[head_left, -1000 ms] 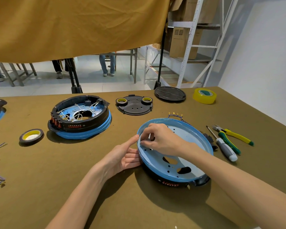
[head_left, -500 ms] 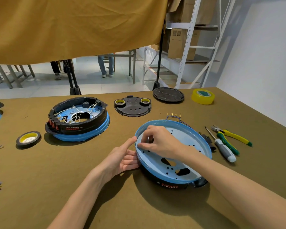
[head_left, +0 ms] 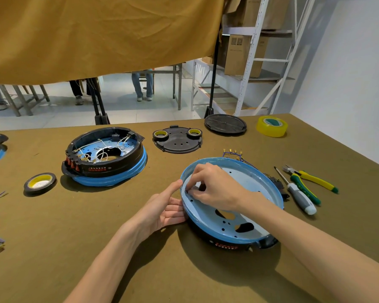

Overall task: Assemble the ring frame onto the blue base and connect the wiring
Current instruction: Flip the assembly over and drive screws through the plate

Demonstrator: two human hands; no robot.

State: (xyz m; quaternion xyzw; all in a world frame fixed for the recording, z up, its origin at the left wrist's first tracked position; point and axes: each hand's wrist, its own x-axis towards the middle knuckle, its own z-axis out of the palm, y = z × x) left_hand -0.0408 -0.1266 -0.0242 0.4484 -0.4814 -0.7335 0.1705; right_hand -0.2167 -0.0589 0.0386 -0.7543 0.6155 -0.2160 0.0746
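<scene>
with the blue base [head_left: 232, 217] inverted over the black ring frame [head_left: 225, 242], the right hand [head_left: 214, 189] pinched what looked like a small screw at its 9 o'clock rim while the open left hand [head_left: 162, 209] braced it, probably needing the screwdriver [head_left: 298, 194] next.

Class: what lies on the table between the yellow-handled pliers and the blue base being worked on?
A grey-handled screwdriver lies between the pliers and the blue base, shown in the head view.

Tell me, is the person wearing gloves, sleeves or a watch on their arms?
No. Both forearms are bare as far as the picture shows, with no sleeves in view. The left hand and right hand wear no gloves, and no watch, ring or bracelet shows.
</scene>
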